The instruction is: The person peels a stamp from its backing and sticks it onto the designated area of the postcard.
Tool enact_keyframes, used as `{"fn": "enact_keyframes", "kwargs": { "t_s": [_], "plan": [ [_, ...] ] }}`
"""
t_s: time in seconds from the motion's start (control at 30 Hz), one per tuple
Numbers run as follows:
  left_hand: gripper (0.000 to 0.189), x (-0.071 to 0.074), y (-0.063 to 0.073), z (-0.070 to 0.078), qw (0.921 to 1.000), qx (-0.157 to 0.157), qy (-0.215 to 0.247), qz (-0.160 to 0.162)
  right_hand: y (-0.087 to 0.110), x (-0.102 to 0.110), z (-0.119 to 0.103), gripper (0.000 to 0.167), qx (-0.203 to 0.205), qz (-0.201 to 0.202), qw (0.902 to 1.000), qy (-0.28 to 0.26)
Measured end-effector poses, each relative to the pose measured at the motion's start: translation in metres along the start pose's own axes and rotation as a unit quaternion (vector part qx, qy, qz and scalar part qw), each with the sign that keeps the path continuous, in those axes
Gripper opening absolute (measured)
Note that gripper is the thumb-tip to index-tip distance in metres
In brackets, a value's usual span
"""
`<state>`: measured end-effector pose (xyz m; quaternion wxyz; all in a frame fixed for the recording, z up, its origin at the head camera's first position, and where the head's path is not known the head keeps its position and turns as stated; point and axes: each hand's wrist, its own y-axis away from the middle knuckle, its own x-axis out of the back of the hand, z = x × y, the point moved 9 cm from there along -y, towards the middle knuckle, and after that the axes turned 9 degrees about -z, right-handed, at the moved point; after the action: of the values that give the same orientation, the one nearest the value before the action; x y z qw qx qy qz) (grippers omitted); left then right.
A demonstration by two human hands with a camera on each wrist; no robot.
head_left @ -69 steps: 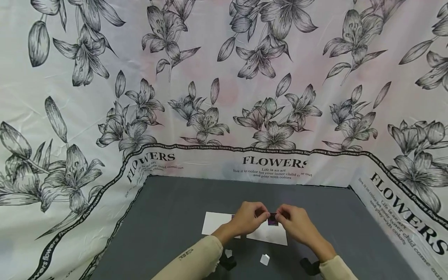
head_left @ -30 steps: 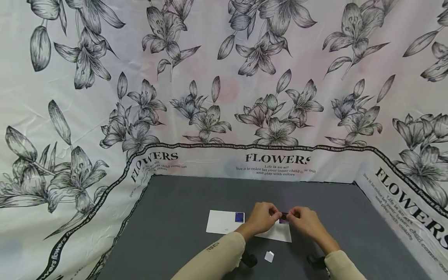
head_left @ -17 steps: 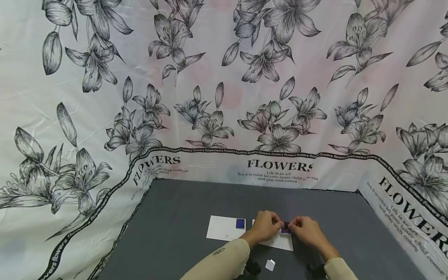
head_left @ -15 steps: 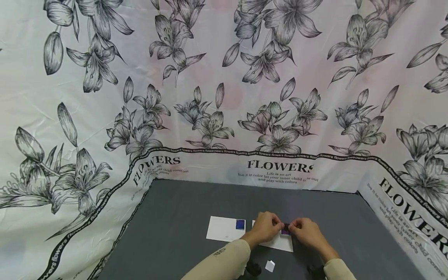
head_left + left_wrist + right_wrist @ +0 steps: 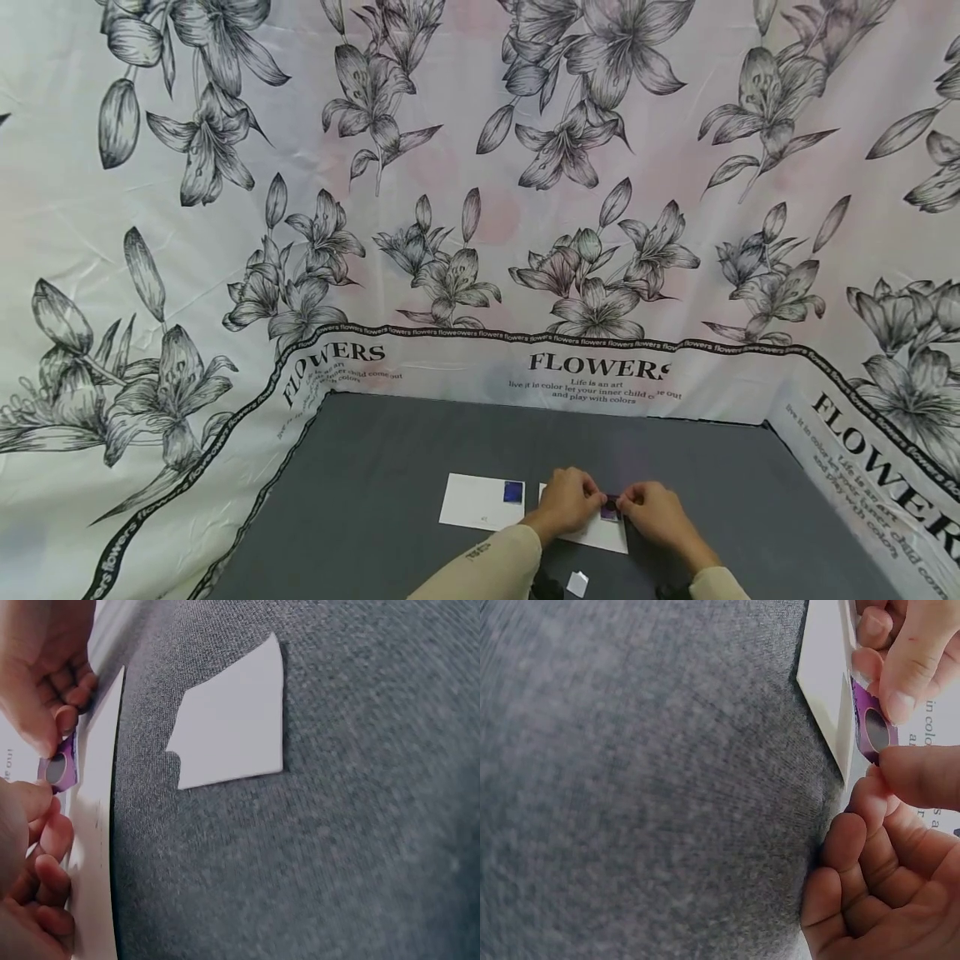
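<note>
A small purple postage stamp (image 5: 611,510) with a dark oval is held by its two sides over the upper right corner of the right white envelope (image 5: 604,536). My left hand (image 5: 567,502) pinches its left edge between thumb and finger. From the other side, my right hand (image 5: 657,512) pinches the right edge. Its toothed border and the dark oval on the stamp (image 5: 874,727) show in the right wrist view. The left wrist view shows both thumbs on the stamp (image 5: 67,769) near the envelope (image 5: 96,825). I cannot tell whether the stamp touches the paper.
Left of the hands lies another white envelope (image 5: 472,502) with a blue-purple stamp (image 5: 513,492) in its upper right corner. A white paper scrap (image 5: 577,583) lies nearer on the grey cloth surface (image 5: 360,500). A flower-printed curtain (image 5: 450,167) surrounds the surface.
Both hands have shifted a little right with the stamp, uncovering the left envelope's stamp. The view has tilted slightly. The pinch on the stamp is kept throughout.
</note>
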<state>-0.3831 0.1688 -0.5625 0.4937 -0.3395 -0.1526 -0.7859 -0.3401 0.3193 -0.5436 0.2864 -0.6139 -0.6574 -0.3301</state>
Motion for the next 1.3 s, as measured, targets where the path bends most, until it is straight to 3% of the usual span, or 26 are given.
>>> {"fn": "enact_keyframes", "kwargs": {
  "t_s": [0.3,0.57,0.8,1.07,1.3],
  "plan": [
    [0.018,0.009,0.009,0.004,0.9981,0.033,-0.049,0.015,-0.004,-0.008,0.003,0.014,-0.007,0.002,1.0000,0.001],
    [0.021,0.007,0.001,0.005,0.9958,0.043,-0.074,0.032,-0.009,-0.003,0.000,0.014,0.004,0.018,0.9998,0.010],
    [0.024,-0.001,0.006,0.007,0.9941,0.051,-0.092,0.022,-0.005,-0.008,0.007,0.014,0.004,0.020,0.9996,0.017],
    [0.023,-0.004,0.010,0.012,0.9912,0.043,-0.120,0.034,-0.009,-0.012,0.022,0.012,0.049,0.043,0.9976,0.025],
    [0.027,-0.010,0.002,0.004,0.9893,0.037,-0.132,0.049,-0.011,-0.009,0.020,0.013,0.084,0.067,0.9934,0.039]
  ]
}}
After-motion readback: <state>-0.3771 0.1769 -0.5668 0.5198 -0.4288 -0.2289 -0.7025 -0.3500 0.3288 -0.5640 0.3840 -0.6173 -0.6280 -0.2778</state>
